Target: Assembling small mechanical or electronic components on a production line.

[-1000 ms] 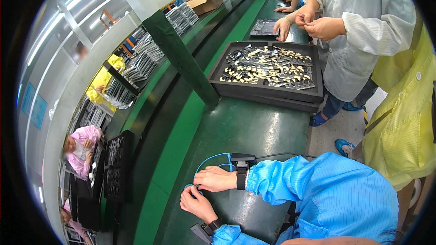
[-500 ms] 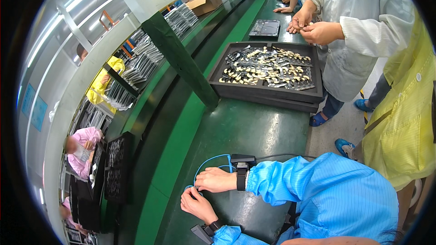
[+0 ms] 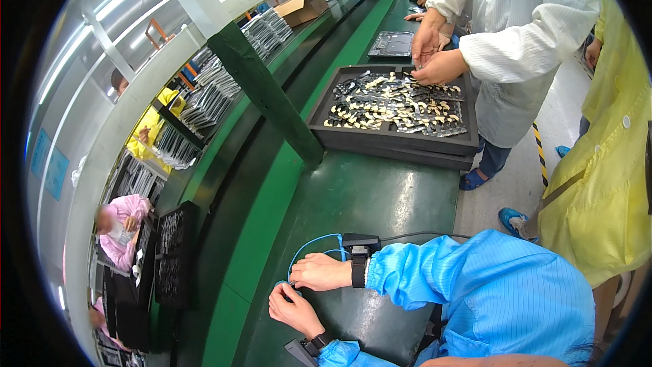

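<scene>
My left hand (image 3: 296, 309) and my right hand (image 3: 320, 272) meet over the green bench, fingertips pinched together. Between them runs a thin blue cord (image 3: 307, 241), which loops up toward a black box-shaped device (image 3: 360, 240) by my right wrist. Both hands seem closed on this cord; a small part at the fingertips is too hidden to make out. A black band (image 3: 358, 273) circles my right wrist, and another dark band (image 3: 317, 344) with a box sits at my left wrist. Blue sleeves cover both arms.
Ahead stands a black tray (image 3: 390, 141) heaped with small black and cream strip parts. A co-worker's hands (image 3: 435, 61) in white sleeves are over it. A green post (image 3: 265, 95) rises beside the tray. A flat dark device (image 3: 392, 44) lies beyond. At right stands a person in yellow (image 3: 598, 183).
The white-sleeved co-worker's hands have come down and left, over the far edge of the tray. The person in yellow has shifted slightly. My own hands stay nearly still at the cord.
</scene>
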Demonstrator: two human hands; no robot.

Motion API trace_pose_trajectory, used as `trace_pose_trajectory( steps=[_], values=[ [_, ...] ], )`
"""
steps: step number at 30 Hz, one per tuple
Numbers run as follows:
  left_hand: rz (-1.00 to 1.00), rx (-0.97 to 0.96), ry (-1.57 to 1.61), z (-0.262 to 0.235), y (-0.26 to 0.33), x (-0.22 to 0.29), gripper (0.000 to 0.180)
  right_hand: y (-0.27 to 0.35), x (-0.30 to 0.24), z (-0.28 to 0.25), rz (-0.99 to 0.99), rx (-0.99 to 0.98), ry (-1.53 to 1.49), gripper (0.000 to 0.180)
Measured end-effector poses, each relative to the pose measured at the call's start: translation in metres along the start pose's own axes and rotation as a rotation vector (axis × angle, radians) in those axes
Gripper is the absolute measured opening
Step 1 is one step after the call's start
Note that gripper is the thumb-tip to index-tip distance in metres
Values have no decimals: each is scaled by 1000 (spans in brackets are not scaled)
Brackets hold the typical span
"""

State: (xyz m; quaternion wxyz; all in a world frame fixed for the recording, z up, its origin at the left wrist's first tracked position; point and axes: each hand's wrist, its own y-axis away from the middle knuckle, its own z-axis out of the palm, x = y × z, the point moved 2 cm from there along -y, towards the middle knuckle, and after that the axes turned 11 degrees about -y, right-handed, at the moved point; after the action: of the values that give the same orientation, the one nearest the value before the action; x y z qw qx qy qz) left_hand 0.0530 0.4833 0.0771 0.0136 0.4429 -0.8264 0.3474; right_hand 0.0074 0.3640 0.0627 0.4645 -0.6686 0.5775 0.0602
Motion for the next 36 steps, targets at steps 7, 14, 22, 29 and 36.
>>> trace_pose_trajectory(
  steps=[7,14,22,29,36],
  values=[
    [1,-13,-3,2,-1,-2,20,-1,0,0,3,-8,-12,19],
    [15,12,-15,4,0,-4,20,0,1,1,-9,1,10,21],
    [14,16,-28,5,0,-5,19,0,2,3,-11,22,-11,21],
    [9,34,-3,5,0,-8,24,-2,-1,3,9,2,-21,21],
    [15,46,-32,8,2,-9,25,-1,0,2,6,9,-20,22]
  ],
)
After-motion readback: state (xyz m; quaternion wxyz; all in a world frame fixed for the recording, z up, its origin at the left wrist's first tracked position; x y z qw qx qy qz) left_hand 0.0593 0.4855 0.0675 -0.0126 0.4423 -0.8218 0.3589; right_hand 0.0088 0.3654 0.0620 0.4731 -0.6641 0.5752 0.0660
